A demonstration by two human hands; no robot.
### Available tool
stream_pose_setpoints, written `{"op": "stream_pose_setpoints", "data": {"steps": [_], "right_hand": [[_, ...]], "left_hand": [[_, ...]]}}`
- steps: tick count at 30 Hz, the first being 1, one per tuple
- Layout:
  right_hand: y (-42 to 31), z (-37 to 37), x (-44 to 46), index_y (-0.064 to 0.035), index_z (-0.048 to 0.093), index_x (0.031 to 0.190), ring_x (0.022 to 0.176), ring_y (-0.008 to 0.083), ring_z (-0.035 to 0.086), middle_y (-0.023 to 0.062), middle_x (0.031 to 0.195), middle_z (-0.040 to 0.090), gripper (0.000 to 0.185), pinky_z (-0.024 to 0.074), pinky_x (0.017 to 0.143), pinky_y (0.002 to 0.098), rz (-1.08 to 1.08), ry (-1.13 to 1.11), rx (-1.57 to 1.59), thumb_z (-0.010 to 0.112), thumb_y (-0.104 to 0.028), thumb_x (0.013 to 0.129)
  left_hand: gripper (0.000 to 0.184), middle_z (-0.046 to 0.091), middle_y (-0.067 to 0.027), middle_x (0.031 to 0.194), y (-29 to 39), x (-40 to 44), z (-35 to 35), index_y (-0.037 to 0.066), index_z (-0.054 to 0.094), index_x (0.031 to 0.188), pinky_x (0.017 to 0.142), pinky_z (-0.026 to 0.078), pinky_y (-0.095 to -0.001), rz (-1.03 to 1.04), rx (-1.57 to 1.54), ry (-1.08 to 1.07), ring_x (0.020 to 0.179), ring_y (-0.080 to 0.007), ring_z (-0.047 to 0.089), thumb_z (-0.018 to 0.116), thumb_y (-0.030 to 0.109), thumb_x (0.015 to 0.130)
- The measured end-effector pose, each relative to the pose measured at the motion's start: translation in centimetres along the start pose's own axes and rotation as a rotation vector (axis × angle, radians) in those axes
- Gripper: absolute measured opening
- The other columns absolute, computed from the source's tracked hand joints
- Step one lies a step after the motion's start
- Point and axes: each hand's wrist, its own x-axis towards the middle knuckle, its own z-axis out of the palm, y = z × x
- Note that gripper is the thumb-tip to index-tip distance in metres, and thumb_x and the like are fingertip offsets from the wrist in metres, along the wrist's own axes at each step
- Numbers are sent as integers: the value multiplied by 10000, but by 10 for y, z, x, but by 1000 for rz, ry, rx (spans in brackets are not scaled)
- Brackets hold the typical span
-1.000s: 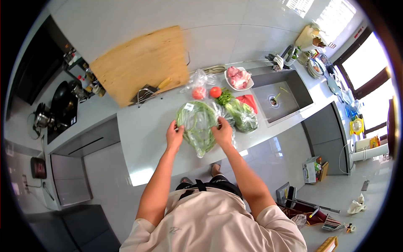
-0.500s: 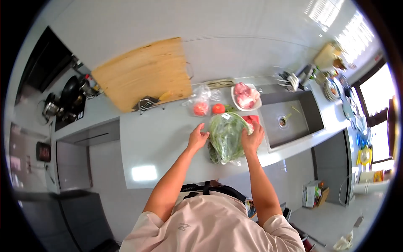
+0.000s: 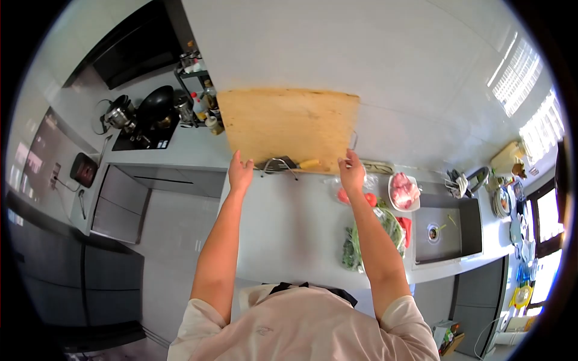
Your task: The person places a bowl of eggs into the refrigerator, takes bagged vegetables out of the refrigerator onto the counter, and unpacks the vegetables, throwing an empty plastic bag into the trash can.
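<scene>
A large wooden cutting board [image 3: 289, 120] leans against the wall at the back of the counter. My left hand [image 3: 241, 173] is raised at its lower left corner, fingers apart and holding nothing. Near the lower right corner is my right hand [image 3: 352, 174], also open; I cannot tell whether either hand touches the wood. Between them, a knife [image 3: 304, 164] with a yellow handle lies by a wire rack [image 3: 279, 169] at the board's foot. Bagged green vegetables [image 3: 390, 228] lie under my right forearm, which partly hides them. A tomato [image 3: 371, 199] sits behind that arm.
Raw meat fills a white dish [image 3: 415, 206] beside the sink [image 3: 448, 249] on the right. A red item [image 3: 406, 228] lies near the sink's edge. To the left are bottles [image 3: 198, 105] and a stove [image 3: 141, 138] with a black wok [image 3: 155, 102]. The grey counter [image 3: 271, 228] runs before me.
Both hands have left the bagged vegetables and moved up and apart to the cutting board. My view has turned left. The vegetables now lie on the counter by my right arm.
</scene>
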Motion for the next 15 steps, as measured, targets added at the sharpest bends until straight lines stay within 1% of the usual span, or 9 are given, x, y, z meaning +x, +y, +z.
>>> {"op": "stream_pose_setpoints", "data": {"steps": [3, 4, 6, 7, 8, 9, 11, 12, 15], "right_hand": [[13, 27, 33, 4, 535, 1417, 1160, 331, 641, 224, 1324, 627, 616, 515, 976, 418, 12, 205, -107, 764, -267, 913], [21, 34, 39, 27, 465, 1457, 1253, 361, 573, 256, 1373, 578, 742, 461, 1049, 437, 107, 257, -108, 789, -334, 896], [37, 49, 46, 3, 470, 1455, 1118, 307, 614, 197, 1273, 633, 741, 492, 982, 413, 144, 329, -150, 792, -365, 899], [42, 54, 52, -9, 472, 1454, 1051, 280, 635, 167, 1222, 661, 740, 508, 949, 400, 160, 369, -170, 793, -381, 900], [49, 54, 56, -8, 451, 1459, 1046, 241, 635, 136, 1211, 660, 764, 505, 940, 379, 188, 266, -100, 801, -391, 899], [48, 56, 57, -7, 442, 1461, 1047, 230, 635, 125, 1208, 661, 770, 506, 938, 373, 212, 249, -39, 804, -389, 898], [48, 61, 60, -6, 425, 1464, 1049, 208, 635, 103, 1201, 663, 784, 506, 932, 360, 260, 215, 86, 811, -384, 897], [54, 62, 64, -6, 412, 1468, 1051, 201, 632, 94, 1196, 665, 791, 506, 926, 355, 242, 196, 144, 813, -379, 897], [65, 63, 70, -14, 380, 1482, 1059, 186, 618, 70, 1188, 662, 817, 498, 926, 336, 194, 138, 341, 822, -371, 894]], "left_hand": [[666, 559, -207, 1442, -5, 38, -21, 9, 433, 1502, 1070, 463, -427, -5, 51, -6, 1268, -354, 583, 694, 290, 958], [667, 556, -212, 1444, -11, 50, -22, 9, 435, 1498, 1075, 457, -431, -10, 39, 3, 1281, -361, 572, 696, 304, 959], [671, 551, -221, 1447, -28, 71, -16, 11, 439, 1489, 1086, 444, -439, -24, 19, 15, 1307, -375, 551, 700, 332, 960], [678, 556, -216, 1443, -36, 83, -9, 14, 441, 1484, 1083, 445, -433, -17, 15, 37, 1311, -366, 551, 704, 356, 960], [686, 561, -211, 1438, -45, 93, -1, 17, 444, 1478, 1079, 446, -427, -11, 13, 56, 1316, -357, 550, 708, 380, 960], [694, 566, -206, 1434, -52, 101, 7, 20, 446, 1473, 1076, 447, -421, -6, 11, 74, 1320, -347, 550, 711, 405, 959], [726, 572, -190, 1429, -36, 106, 4, 31, 443, 1474, 1076, 447, -409, -75, -222, -38, 1321, -319, 552, 733, 434, 945], [742, 576, -182, 1427, -34, 111, 5, 36, 441, 1475, 1075, 447, -403, -109, -338, -91, 1321, -305, 552, 744, 449, 938], [769, 576, -158, 1428, -31, 122, 8, 46, 429, 1482, 1078, 442, -390, -146, -447, -127, 1308, -259, 557, 776, 440, 919]]}}
